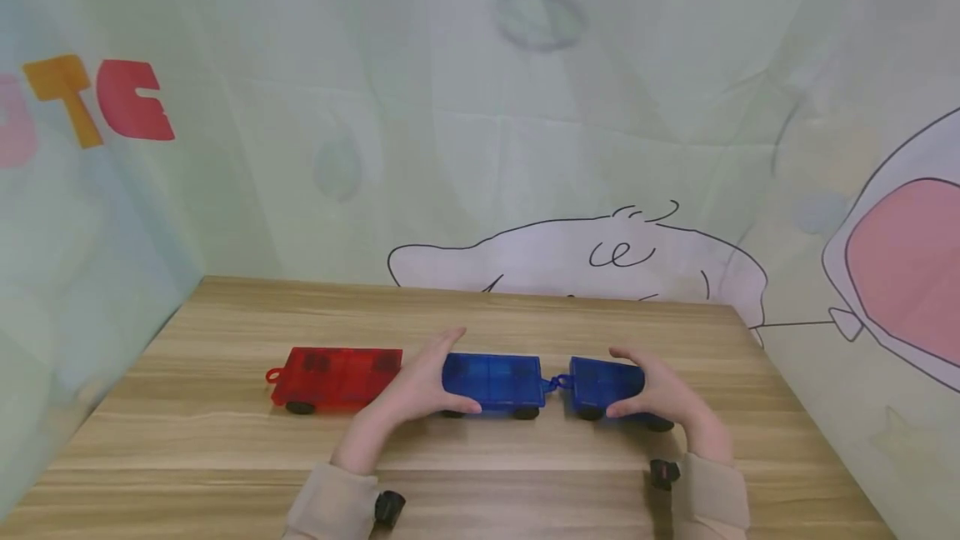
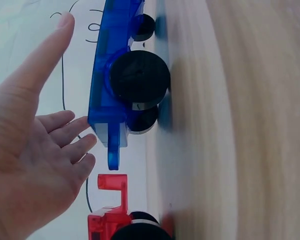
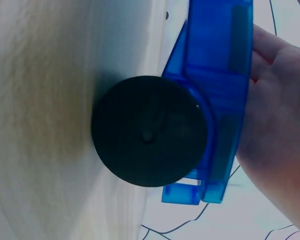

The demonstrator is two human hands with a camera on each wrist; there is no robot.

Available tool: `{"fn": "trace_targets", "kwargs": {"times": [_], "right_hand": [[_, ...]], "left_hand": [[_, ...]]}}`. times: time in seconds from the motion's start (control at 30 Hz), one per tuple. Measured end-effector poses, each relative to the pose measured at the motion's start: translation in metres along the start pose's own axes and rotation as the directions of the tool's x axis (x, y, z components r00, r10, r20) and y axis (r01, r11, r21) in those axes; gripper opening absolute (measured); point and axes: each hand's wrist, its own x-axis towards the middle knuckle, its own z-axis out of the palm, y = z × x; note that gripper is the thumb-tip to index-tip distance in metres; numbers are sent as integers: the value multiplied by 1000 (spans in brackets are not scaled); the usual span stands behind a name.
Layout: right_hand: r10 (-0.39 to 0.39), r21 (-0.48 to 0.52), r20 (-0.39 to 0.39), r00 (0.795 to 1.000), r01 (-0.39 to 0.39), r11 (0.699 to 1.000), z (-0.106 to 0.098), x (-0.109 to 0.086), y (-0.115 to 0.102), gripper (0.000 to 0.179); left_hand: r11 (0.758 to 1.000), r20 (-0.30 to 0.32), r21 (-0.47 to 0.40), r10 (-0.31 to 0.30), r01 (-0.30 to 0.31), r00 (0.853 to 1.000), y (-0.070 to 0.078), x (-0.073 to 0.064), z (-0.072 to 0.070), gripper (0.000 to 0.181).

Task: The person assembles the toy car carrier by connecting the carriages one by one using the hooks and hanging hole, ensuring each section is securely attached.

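Note:
Two translucent blue toy train cars stand in line on the table in the head view, their couplings meeting between them. My left hand is around the left end of the left blue car, with thumb and fingers spread. In the left wrist view its thumb stands apart from that car. My right hand spans the right blue car, thumb on the near side and fingers on the far side; its fingertips are hidden behind the car in the right wrist view. A red train car's hook sits just apart from the blue car's loop.
The red car stands at the left of the row, partly behind my left hand, a loop on its outer end. The wooden table ends at a printed cloth backdrop behind and at the sides.

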Motion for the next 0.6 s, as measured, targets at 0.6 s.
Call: {"fn": "trace_targets", "kwargs": {"times": [0.6], "right_hand": [[0, -8, 61, 998, 0, 1000, 3, 2, 1, 97]], "left_hand": [[999, 34, 31, -29, 28, 999, 8, 1, 10, 91]]}}
